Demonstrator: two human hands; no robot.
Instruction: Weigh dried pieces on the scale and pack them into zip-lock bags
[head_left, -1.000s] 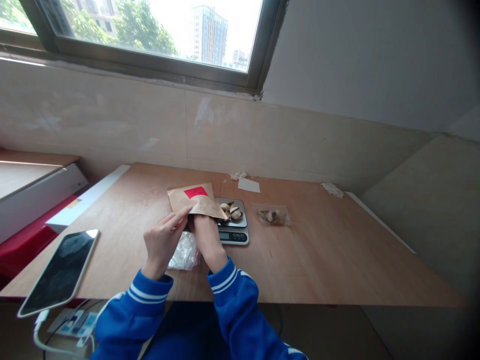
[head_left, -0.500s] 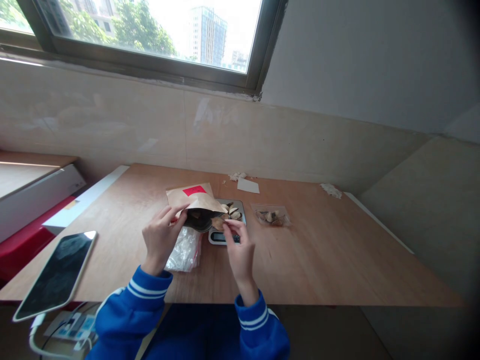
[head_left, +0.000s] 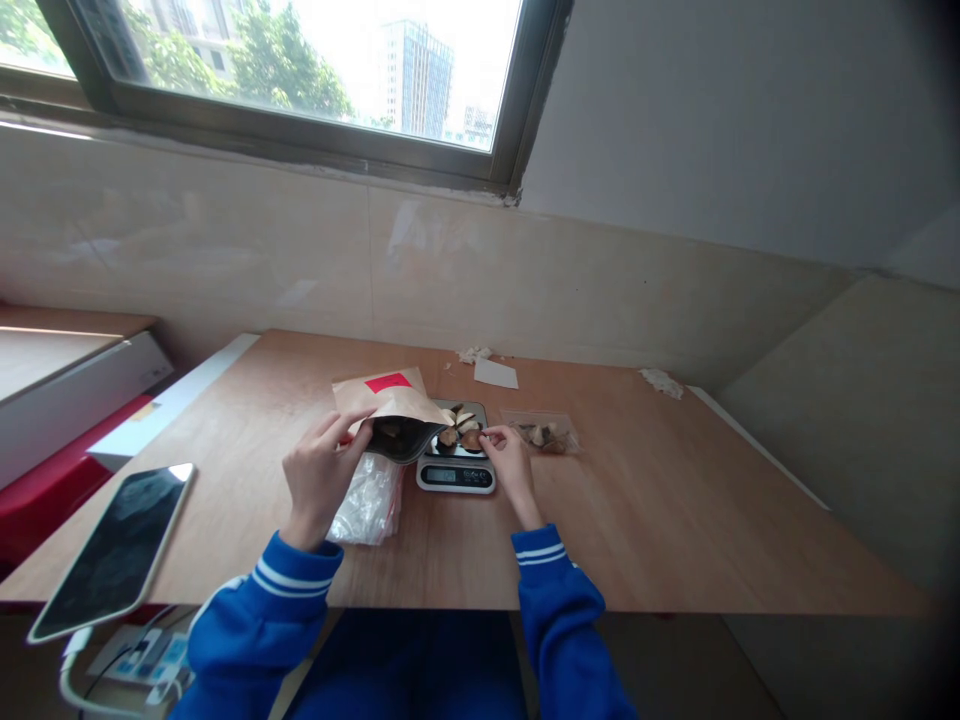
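My left hand (head_left: 322, 475) is closed on the rim of a brown paper pouch (head_left: 405, 403) with a red label, holding its dark mouth open toward me. Under the pouch's right edge sits a small kitchen scale (head_left: 456, 477), its display lit but unreadable. Several cream and brown dried pieces (head_left: 461, 418), which look like dried mushrooms, lie on its plate. Pinched fingers of my right hand (head_left: 512, 460) are at the plate's right side, on a brown dried mushroom (head_left: 472, 440) that appears to touch the pile. The pouch partly hides the plate.
Clear plastic bags (head_left: 367, 505) lie below the pouch. Right of the scale is a clear bag (head_left: 551, 432) with similar pieces. A white card (head_left: 496, 373) lies at the back. A tablet (head_left: 112, 550) with a cable rests at the left edge, above a power strip (head_left: 146, 655).
My right hand has moved right, from the pouch's mouth to the scale plate, carrying a brown dried mushroom. The scale's display is now uncovered. My left hand and the pouch have stayed put.
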